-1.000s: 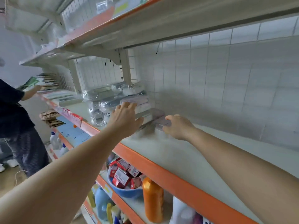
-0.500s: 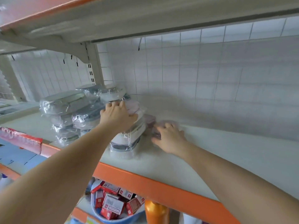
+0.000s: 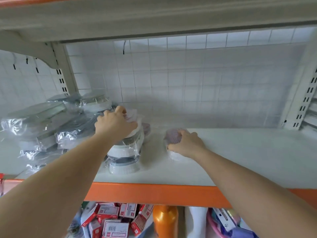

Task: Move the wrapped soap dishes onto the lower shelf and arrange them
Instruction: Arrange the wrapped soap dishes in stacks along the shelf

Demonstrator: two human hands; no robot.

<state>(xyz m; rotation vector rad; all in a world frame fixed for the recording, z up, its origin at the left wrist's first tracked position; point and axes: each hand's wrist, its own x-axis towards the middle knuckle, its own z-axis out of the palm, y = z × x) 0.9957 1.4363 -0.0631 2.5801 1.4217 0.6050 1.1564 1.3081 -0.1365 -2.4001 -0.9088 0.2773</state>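
Plastic-wrapped soap dishes lie piled on the white shelf [image 3: 240,152] at the left; the nearest stack [image 3: 126,152] stands about three high. My left hand [image 3: 115,123] rests on top of that stack, fingers spread over the wrap. A single wrapped dish [image 3: 172,137] with a purple top lies alone just right of the stack. My right hand [image 3: 186,144] grips its near side, fingers curled over it. Another purple-topped dish [image 3: 146,128] peeks out behind the stack.
More wrapped grey and white dishes [image 3: 44,127] crowd the shelf's left part. An upper shelf [image 3: 154,14] hangs close overhead. The orange shelf edge [image 3: 154,193] runs along the front. Below sit red boxes [image 3: 111,220], an orange bottle [image 3: 165,220] and a white bottle [image 3: 195,220].
The view has swung right and closer to the shelf. My right hand has drawn the single purple-topped dish away from the stack to the right. My left hand stays on the stack.
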